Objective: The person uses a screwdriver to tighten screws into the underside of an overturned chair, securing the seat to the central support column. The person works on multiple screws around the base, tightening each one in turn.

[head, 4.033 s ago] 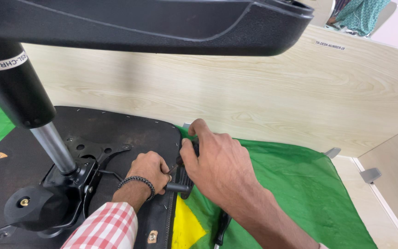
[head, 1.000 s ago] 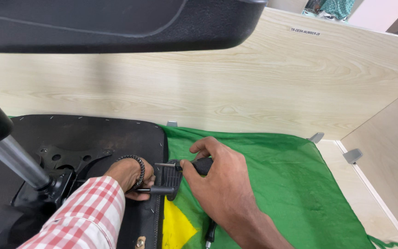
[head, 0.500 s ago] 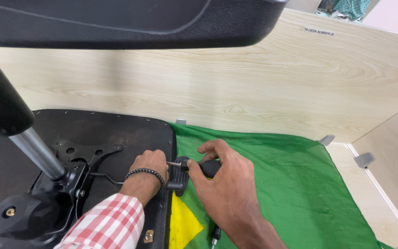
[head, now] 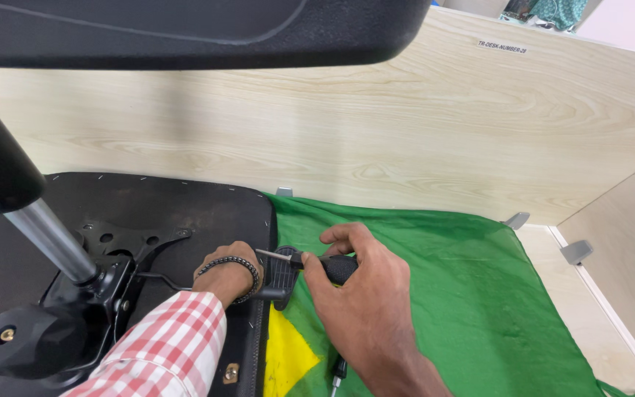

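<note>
My right hand (head: 365,301) is clamped round a black-handled screwdriver (head: 310,263), shaft aimed left at the seat edge so the tip meets the fitting. My left hand (head: 231,273) is closed over the black paddle lever (head: 282,270) beside the upturned chair seat (head: 185,206), steadying it; all of it lies on the green cloth (head: 472,294).

The right hand (head: 365,309) is now showing more of the screwdriver (head: 317,263) it grips: the thin metal shaft is coming into plain sight, pointing left toward the left hand (head: 231,273), where half a second ago only the dark handle was showing. Four seconds ago this hand was lying flat over the black lever paddle (head: 282,270); it is now sitting lower and to the right, leaving the ribbed paddle uncovered. The left hand is staying by the seat edge but is shifting slightly. The view is tilting, so the silver chair column (head: 49,239) is sliding leftward.
</note>
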